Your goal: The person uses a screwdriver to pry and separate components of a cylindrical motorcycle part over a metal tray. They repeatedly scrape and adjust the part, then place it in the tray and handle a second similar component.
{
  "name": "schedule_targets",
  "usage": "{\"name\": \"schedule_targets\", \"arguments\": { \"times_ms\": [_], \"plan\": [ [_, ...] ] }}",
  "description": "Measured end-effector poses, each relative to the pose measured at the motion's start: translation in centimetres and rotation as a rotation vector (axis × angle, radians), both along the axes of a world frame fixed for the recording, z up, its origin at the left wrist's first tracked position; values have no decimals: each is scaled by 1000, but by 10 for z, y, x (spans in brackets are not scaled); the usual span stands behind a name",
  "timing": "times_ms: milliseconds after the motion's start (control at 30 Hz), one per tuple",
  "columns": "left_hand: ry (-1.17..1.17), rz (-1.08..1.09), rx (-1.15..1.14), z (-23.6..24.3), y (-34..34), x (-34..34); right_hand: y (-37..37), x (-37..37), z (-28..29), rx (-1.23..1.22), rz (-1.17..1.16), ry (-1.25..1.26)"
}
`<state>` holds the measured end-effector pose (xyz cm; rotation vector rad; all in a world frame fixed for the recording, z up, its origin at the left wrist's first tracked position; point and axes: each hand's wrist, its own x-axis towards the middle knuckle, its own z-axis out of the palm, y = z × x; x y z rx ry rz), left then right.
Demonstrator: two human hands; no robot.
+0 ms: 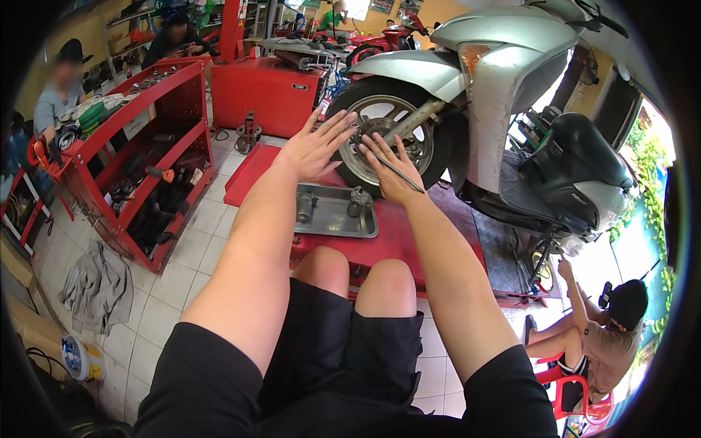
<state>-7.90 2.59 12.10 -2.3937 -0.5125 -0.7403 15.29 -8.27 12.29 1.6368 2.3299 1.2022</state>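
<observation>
While both hands are spread flat, the front wheel point(383, 139) is touched: left hand point(315, 146) on tyre, right hand point(394, 171) pinning a thin rod point(398, 174) lying diagonally across its fingers.

We see a red tool cart point(157, 157) at our left, a grey rag point(98, 285) on the tiled floor, and a seated person point(602, 343) at right.

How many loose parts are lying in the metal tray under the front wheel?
2: one part at the left of the metal tray, another at its upper right, just below the right hand. Smaller pieces may be hidden.
</observation>
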Motion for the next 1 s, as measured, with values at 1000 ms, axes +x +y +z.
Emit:
{"name": "schedule_targets", "arguments": {
  "times_ms": [1000],
  "plan": [
    [14,169,-282,-134,22,-56,-48,64,-80,-193,-95,123]
  ]
}}
